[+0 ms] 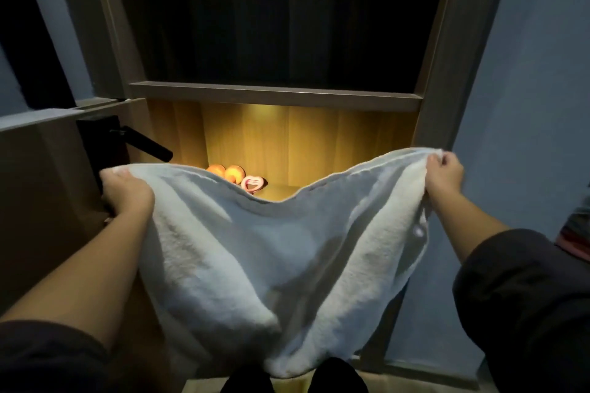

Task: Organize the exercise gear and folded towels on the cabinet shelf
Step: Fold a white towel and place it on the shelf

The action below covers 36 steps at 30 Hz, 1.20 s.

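**Tauten, then fold**

White towel (pixel 255 249) hangs spread before the lit shelf (pixel 284 192), top edge sagging — draw it taut. Left hand (pixel 126 191) and right hand (pixel 445 172): each grip pinches a top corner. Orange gear (pixel 234 173) sits on that shelf.

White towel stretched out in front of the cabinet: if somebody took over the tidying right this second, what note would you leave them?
Left hand: grips the white towel's top left corner.
Right hand: grips its top right corner.
The towel hangs spread and unfolded between the hands, in front of the lit shelf.
On the shelf: orange gear and a pink heart-shaped piece, partly hidden by the towel.
Done: some gear is shelved.
Left: fold the towel and place it on the shelf. No folded towels are in view.
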{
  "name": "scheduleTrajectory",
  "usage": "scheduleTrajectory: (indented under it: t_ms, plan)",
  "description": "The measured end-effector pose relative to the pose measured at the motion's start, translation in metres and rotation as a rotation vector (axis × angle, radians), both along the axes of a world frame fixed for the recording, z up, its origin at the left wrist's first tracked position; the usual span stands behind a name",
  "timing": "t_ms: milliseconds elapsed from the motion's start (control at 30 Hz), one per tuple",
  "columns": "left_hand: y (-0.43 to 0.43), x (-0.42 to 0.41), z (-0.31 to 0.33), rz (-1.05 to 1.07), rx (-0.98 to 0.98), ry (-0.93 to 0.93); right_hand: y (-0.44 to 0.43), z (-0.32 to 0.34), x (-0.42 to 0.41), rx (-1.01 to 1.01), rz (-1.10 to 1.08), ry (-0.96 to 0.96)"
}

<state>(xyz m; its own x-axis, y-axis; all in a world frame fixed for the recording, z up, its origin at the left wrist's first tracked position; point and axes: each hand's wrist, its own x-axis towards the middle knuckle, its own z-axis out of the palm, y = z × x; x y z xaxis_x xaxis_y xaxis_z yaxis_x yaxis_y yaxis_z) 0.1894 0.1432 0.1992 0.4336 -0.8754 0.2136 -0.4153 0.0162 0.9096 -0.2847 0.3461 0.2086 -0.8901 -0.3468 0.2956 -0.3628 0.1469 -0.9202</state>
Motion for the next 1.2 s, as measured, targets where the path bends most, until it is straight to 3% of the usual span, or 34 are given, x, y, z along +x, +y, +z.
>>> scheduleTrajectory:
  t_ms: [67, 133, 167, 233, 300, 400, 467, 567, 733, 867, 933, 1033, 1133, 1200]
  plan:
    - [-0.004, 0.007, -0.006, -0.064, 0.199, -0.131, 0.004, -0.005, -0.003, 0.468, 0.091, -0.041]
    - [0.002, 0.003, -0.012, -0.135, 0.299, -0.206, 0.006, -0.010, 0.005, 0.664, 0.156, 0.019]
    - [0.005, -0.002, -0.014, -0.150, 0.255, -0.228, 0.003, -0.012, 0.011, 0.583, 0.174, 0.065]
    - [0.010, -0.013, -0.013, -0.119, 0.058, -0.180, -0.006, -0.012, 0.027, 0.234, 0.161, 0.117]
    - [0.011, -0.016, -0.007, -0.073, -0.043, -0.087, -0.012, -0.006, 0.038, 0.011, 0.151, 0.071]
    - [0.007, -0.015, 0.000, -0.016, 0.089, -0.055, -0.014, -0.002, 0.047, 0.154, 0.181, 0.028]
    - [0.013, -0.024, -0.001, -0.061, 0.064, -0.085, -0.019, -0.002, 0.057, 0.137, 0.290, 0.064]
    - [0.027, -0.056, 0.001, -0.455, -0.109, -0.179, -0.027, 0.015, 0.091, 0.091, 0.501, 0.191]
    - [0.070, -0.113, 0.032, -1.028, -0.152, -0.427, -0.022, 0.045, 0.142, 0.068, 0.931, 0.256]
    - [0.095, -0.136, 0.042, -1.315, -0.086, -0.310, -0.012, 0.052, 0.162, 0.024, 1.007, 0.308]
    - [0.104, -0.142, 0.039, -1.261, -0.119, -0.216, -0.007, 0.048, 0.163, 0.018, 0.958, 0.260]
    - [0.108, -0.147, 0.032, -1.071, -0.239, -0.237, -0.002, 0.028, 0.155, 0.092, 0.927, 0.165]
    - [0.106, -0.144, 0.030, -0.989, -0.290, -0.152, 0.000, -0.006, 0.150, 0.269, 1.013, 0.093]
    - [0.102, -0.138, 0.032, -0.945, -0.322, -0.074, -0.002, -0.035, 0.144, 0.418, 0.980, 0.165]
